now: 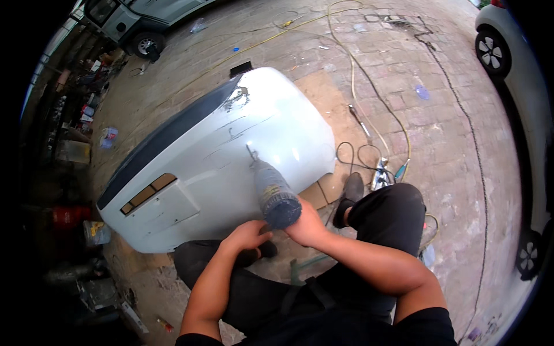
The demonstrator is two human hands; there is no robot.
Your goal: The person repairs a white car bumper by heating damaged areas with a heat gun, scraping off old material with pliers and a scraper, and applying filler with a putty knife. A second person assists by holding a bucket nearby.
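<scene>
My right hand (306,226) is wrapped round a grey heat gun (271,181), whose dark ridged rear end faces up toward me. The grip is mostly hidden behind its body. Its narrow nozzle points away from me, over a silver-white car bumper (219,167); I cannot tell whether the tip touches the surface. Close beside the rear end, my left hand (247,235) has curled fingers, partly hidden, and what they hold, if anything, does not show. Scratches and a dark chipped patch mark the bumper's far part, near its black strip (167,135).
Cardboard (314,95) lies under the bumper on brick paving. A screwdriver-like tool (359,119) and a looping hose (369,78) lie to the right. Parked vehicles stand far left and along the right, by a car wheel (492,52). Clutter lines the left, including a bucket (97,232).
</scene>
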